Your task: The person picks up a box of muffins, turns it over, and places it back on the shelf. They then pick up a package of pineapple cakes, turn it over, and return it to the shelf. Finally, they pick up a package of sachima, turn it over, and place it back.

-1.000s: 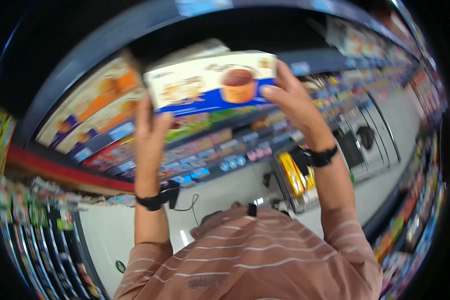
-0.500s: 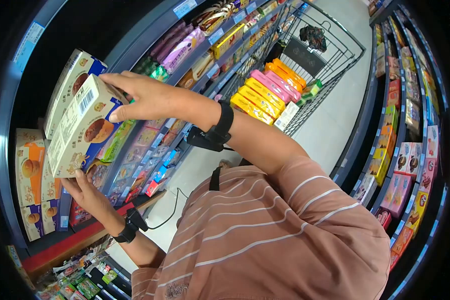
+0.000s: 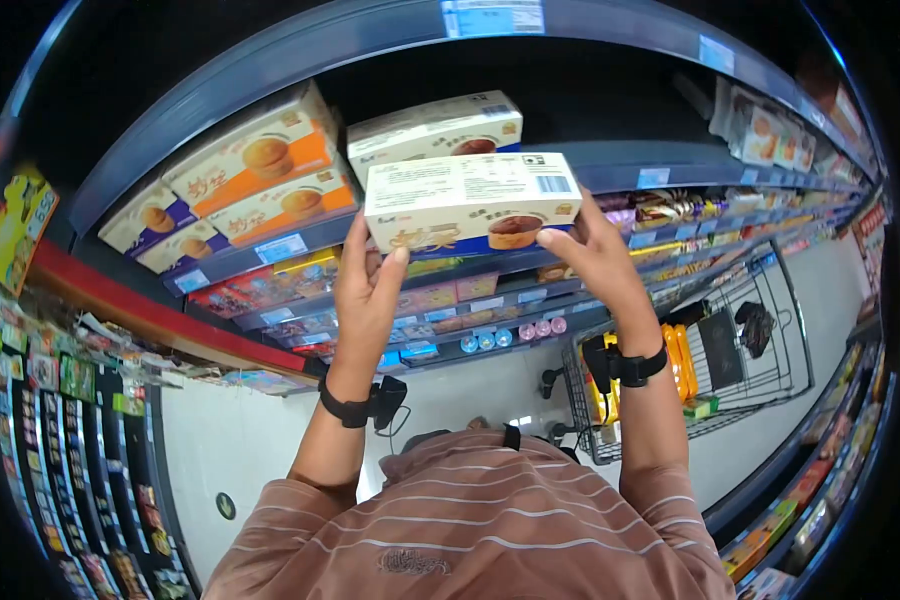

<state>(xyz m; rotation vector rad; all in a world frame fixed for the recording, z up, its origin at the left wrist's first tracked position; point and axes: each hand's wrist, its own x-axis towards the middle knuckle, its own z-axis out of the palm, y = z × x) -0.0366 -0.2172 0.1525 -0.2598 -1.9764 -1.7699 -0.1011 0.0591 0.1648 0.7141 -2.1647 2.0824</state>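
A white and blue cake box (image 3: 470, 192) with a chocolate cupcake picture is held level between both hands, tipped so its printed top side and barcode show. My left hand (image 3: 366, 290) grips its left end, thumb on the front edge. At the opposite end, my right hand (image 3: 602, 258) is closed round the corner, thumb on the front near the cupcake picture. Just behind it, a similar white box (image 3: 435, 128) rests on the shelf. Orange and white cake boxes (image 3: 252, 165) are stacked to the left.
Shelf edges with price tags (image 3: 492, 17) run above and below the box. At lower right stands a wire shopping cart (image 3: 760, 390) with yellow and orange packs (image 3: 678, 360). A red-edged shelf end (image 3: 160, 310) lies at left. More stocked shelves (image 3: 80, 470) stand at lower left.
The view has swung left, bringing the shelf to the front. The cake box has come from beside its twin to the middle, turned level, still in both hands.
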